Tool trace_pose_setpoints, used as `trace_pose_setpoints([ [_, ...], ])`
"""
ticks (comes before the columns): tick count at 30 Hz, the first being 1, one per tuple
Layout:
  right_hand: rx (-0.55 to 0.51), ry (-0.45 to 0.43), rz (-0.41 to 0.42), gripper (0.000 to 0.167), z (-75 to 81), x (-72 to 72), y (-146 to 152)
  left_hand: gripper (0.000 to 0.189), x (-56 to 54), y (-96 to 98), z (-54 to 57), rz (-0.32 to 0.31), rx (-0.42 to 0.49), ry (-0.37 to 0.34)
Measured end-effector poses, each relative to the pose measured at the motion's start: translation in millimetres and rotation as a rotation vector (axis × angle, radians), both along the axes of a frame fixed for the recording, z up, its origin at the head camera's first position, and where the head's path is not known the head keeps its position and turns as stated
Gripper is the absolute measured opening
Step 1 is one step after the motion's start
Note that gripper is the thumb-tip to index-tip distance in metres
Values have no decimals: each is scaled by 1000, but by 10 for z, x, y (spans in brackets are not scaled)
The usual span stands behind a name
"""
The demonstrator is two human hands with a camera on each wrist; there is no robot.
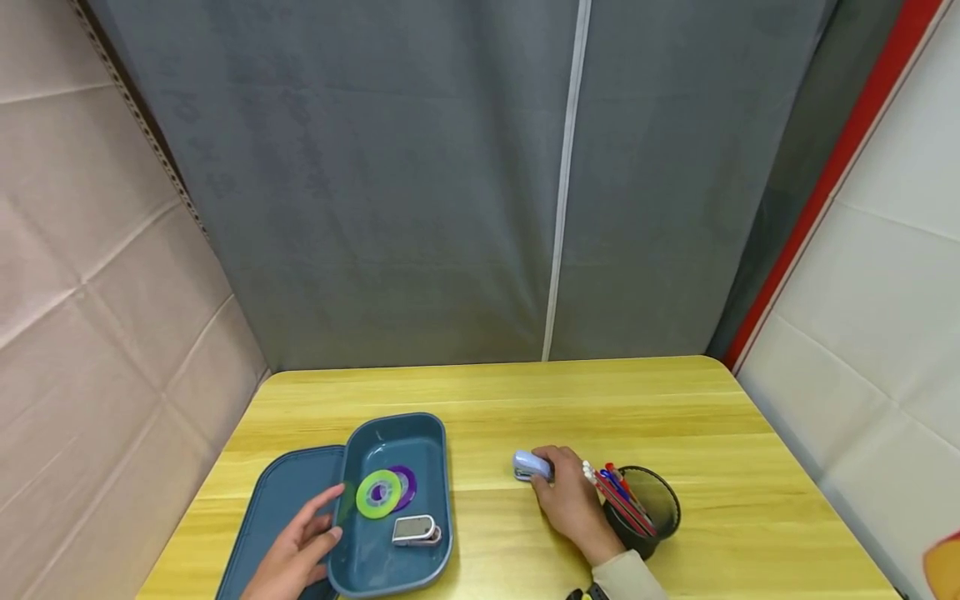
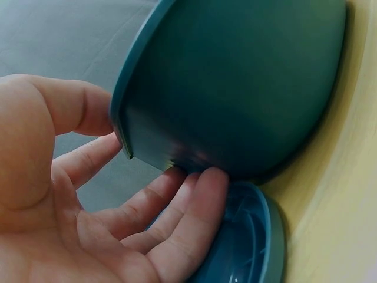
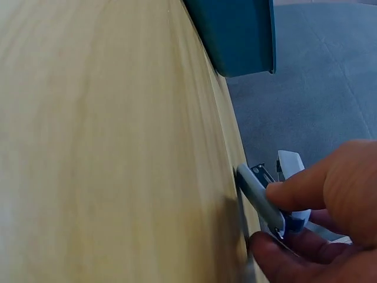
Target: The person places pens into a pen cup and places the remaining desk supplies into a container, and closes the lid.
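Observation:
In the head view my left hand (image 1: pixel 297 546) is at the left wall of a blue plastic box (image 1: pixel 420 575). The left wrist view shows its fingertips touching the box's outer wall (image 2: pixel 247 88) and rim, fingers loosely spread. Inside the box lie a green tape roll (image 1: pixel 365 497), a purple tape roll (image 1: pixel 409 482) partly beneath it, and a small silver-and-grey device (image 1: pixel 414 528). To the right, my right hand (image 1: pixel 573 504) pinches a light purple stapler (image 1: pixel 528 464) between thumb and fingers, at the tabletop. In the right wrist view the stapler (image 3: pixel 259 197) lies on its side.
The blue lid (image 1: pixel 292 492) lies left of the box, partly under the left hand. Close to the right forearm stands a black mesh pen holder (image 1: pixel 663 500) with several pens and pencils (image 1: pixel 622 493). Grey cloth (image 1: pixel 412 208) hangs behind the wooden table (image 1: pixel 487 392).

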State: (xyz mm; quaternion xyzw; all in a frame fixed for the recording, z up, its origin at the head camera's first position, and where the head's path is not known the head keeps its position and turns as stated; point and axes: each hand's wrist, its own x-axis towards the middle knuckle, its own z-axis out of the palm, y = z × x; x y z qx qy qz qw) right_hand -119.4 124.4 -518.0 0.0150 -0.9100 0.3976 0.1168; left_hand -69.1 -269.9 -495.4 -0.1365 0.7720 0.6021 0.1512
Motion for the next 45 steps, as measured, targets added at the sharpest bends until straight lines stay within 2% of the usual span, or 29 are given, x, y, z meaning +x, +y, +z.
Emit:
trace_pose_setpoints([
  [10, -111, -27, 51, 33, 35, -30, -22, 68, -5, -34, -13, -31, 31, -3],
  [18, -201, 20, 55, 32, 71, -90, -70, 63, -14, -13, -2, -6, 2, 1],
  [21, -225, 31, 52, 30, 115, -118, -94, 62, -19, -8, -2, -2, -10, -1],
  [34, -401, -50, 78, 31, 301, -201, -205, 64, -8, -26, -36, -7, 20, 1],
  [45, -462, -46, 110, 26, 449, -231, -294, 68, 15, -45, -24, -44, 41, 6],
])
